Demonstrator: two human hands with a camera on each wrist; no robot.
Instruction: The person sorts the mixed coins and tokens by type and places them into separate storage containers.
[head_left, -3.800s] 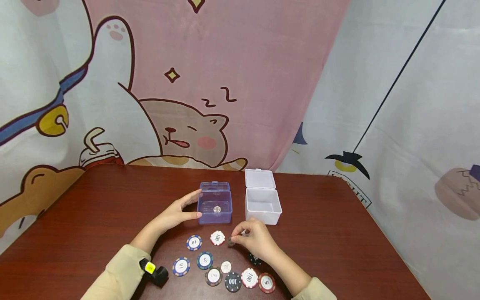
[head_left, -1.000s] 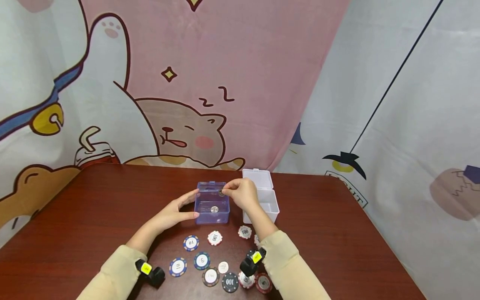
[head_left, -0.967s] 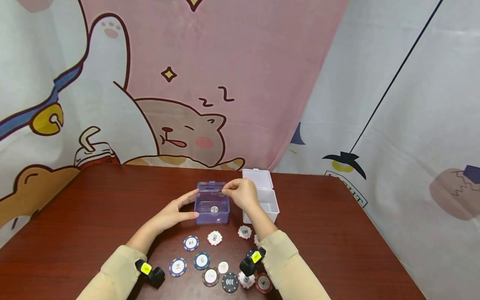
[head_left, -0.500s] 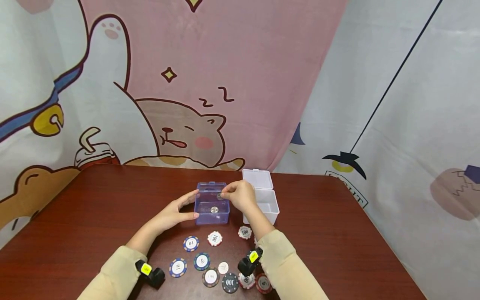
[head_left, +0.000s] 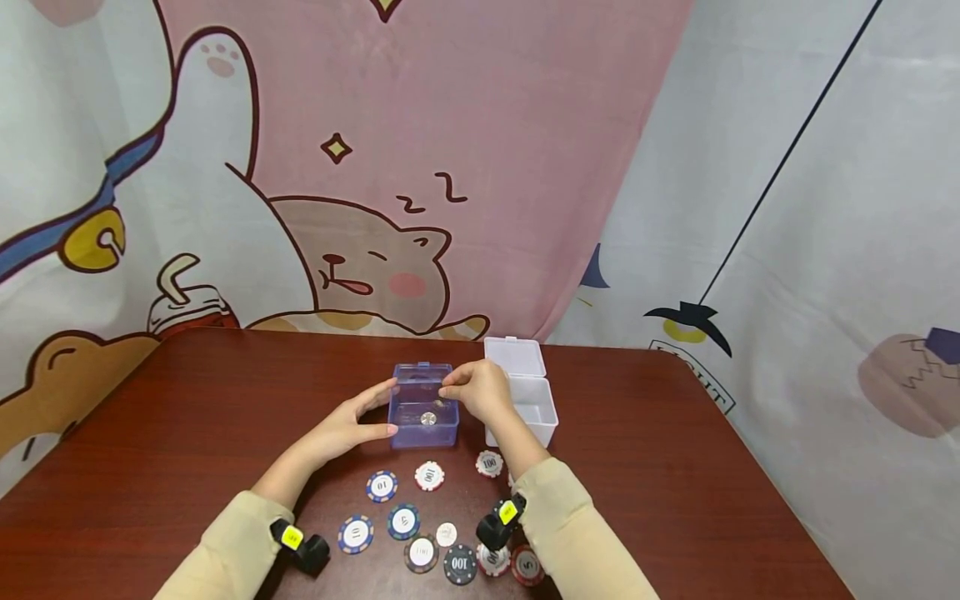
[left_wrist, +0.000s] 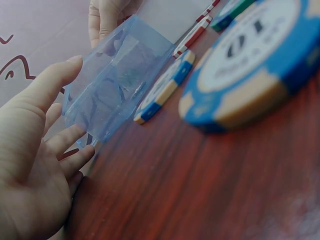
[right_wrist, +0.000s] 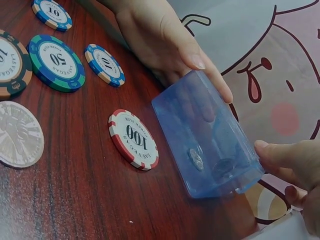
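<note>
My left hand [head_left: 348,427] holds the left side of a translucent blue plastic box [head_left: 423,438], thumb at the front and fingers toward the back. The box's hinged lid stands up. Inside lies a silver coin [head_left: 428,418]; a second, darker coin [right_wrist: 223,166] shows beside it in the right wrist view. Above the box's right rim is my right hand [head_left: 483,392], thumb and index finger apart with nothing between them. Right beside it, partly hidden by that arm, stands a white plastic box [head_left: 538,408] with its lid up.
Several poker chips lie in front of the boxes, among them a red-and-white 100 chip [head_left: 430,476], a blue 10 chip [head_left: 382,486] and a black 100 chip [head_left: 460,564]. A silver coin [head_left: 446,534] lies among them. A printed cloth [head_left: 525,167] hangs behind the table.
My right hand took a dark coin from the table, carried it up to the blue box and let it go inside. My left hand has stayed on the box.
</note>
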